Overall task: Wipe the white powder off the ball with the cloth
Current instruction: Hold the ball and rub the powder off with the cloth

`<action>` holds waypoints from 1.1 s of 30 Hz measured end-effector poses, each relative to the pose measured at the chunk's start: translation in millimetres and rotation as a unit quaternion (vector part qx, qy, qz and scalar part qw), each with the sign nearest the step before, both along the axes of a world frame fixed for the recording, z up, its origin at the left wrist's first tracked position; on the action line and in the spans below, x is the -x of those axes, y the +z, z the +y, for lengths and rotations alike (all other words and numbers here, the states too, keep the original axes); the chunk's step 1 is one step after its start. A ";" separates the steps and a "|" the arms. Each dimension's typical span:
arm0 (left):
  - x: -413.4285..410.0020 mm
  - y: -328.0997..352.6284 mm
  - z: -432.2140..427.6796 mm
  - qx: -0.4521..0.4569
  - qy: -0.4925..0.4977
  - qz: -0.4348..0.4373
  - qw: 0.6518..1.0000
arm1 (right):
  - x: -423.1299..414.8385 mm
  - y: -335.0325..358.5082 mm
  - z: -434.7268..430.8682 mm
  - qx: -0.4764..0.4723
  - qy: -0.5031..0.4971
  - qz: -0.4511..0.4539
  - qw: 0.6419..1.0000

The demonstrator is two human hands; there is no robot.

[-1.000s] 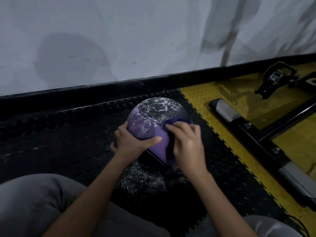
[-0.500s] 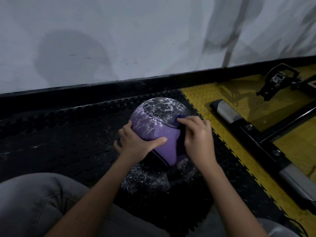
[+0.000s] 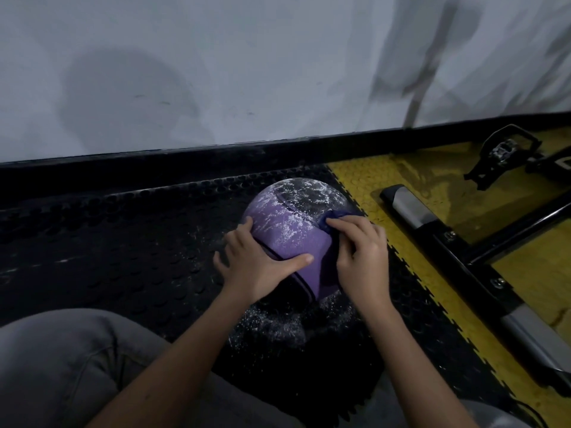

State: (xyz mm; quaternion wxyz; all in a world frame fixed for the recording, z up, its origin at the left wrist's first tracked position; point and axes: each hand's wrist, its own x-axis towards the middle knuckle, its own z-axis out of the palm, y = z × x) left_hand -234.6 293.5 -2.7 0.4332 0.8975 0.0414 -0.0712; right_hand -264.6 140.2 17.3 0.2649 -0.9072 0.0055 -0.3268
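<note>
Steadying purple ball [image 3: 290, 233], my left hand [image 3: 259, 267] splayed flat | right hand [image 3: 361, 251] clenched on cloth [image 3: 332, 217] | I judged ball light, powder-slick

Person viewed from above. Left hand [image 3: 256, 267] and right hand [image 3: 361, 251] bare, forearms bare to the frame edge. Grey creased fabric trousers [image 3: 61, 366] cover the left thigh; matching grey shows at lower right.

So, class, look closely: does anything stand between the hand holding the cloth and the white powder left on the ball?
Nothing visible does. The right hand holds the dark blue cloth on the purple ball, right beside the white powder on top. The left hand steadies the other side.
</note>
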 end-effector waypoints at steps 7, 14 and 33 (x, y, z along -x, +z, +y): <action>15.2 -0.7 -6.7 -0.053 -0.051 -0.042 0.996 | -4.3 -0.6 -21.7 -0.045 0.023 0.008 0.999; 22.6 1.4 -3.5 -0.020 -0.020 -0.122 0.992 | -4.8 1.0 -44.9 -0.109 0.042 0.030 0.993; -26.3 13.4 6.5 -0.011 -0.125 -0.040 0.991 | -3.1 -4.8 -35.0 -0.066 0.001 0.006 0.998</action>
